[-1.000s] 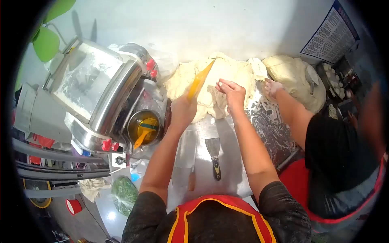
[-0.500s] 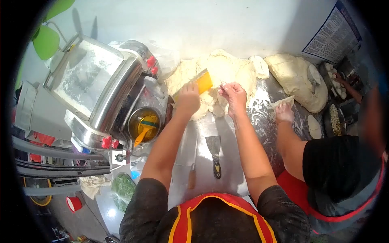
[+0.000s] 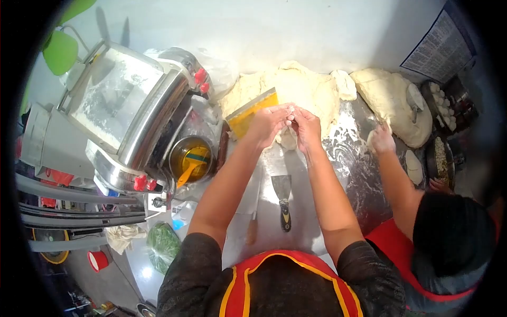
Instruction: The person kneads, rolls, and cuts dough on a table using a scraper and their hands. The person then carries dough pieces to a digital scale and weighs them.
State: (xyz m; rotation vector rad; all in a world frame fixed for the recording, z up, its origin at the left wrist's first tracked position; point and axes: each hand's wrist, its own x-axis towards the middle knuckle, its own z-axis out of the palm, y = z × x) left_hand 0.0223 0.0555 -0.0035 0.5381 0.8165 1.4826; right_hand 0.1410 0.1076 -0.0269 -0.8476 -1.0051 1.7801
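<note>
- The person's left hand [image 3: 265, 127] is gripping a flat orange scraper with a straight metal edge [image 3: 254, 112], which is tilting over the broad mass of cream-coloured dough [image 3: 311, 89].
- The right hand [image 3: 308, 127] is bringing its fingertips together against the left's; I cannot tell whether they are pinching a dough scrap or simply carrying flour.
- Anyone doing this well, I judge, would be keeping the metal edge turned away from the meeting fingers, holding the scraper firmly, and keeping any crumbs over the dough.
- The dough is lying along the back of the shiny metal worktop [image 3: 306, 222], near the white wall [image 3: 317, 31].
- In front, a metal-bladed scraper with a black-and-yellow handle [image 3: 285, 214] is lying flat.
- To the left, a round metal pot [image 3: 172, 161] is holding an orange-handled brush [image 3: 188, 171], beside a silvery roller machine with red knobs [image 3: 153, 119].
- To the right, a co-worker's hand [image 3: 382, 139] is reaching over the flour-smeared side.
</note>
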